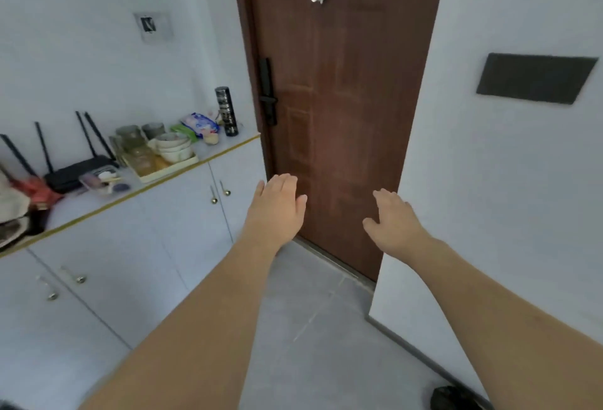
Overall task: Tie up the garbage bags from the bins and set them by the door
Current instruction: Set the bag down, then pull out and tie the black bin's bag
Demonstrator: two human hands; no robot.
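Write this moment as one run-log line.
left hand: open, empty | right hand: open, empty | door: shut | black bag: on floor

Brown door (342, 116) shut, black handle at left; dark bag (452, 398) on floor, bottom right.

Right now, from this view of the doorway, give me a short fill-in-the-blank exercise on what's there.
1. Both hands, left hand and right hand, hold ____.
2. The door is ____ in colour.
3. The black router stands on the ____ cabinet.
4. The door's handle is on its ____ edge.

Missing: nothing; brown; white; left
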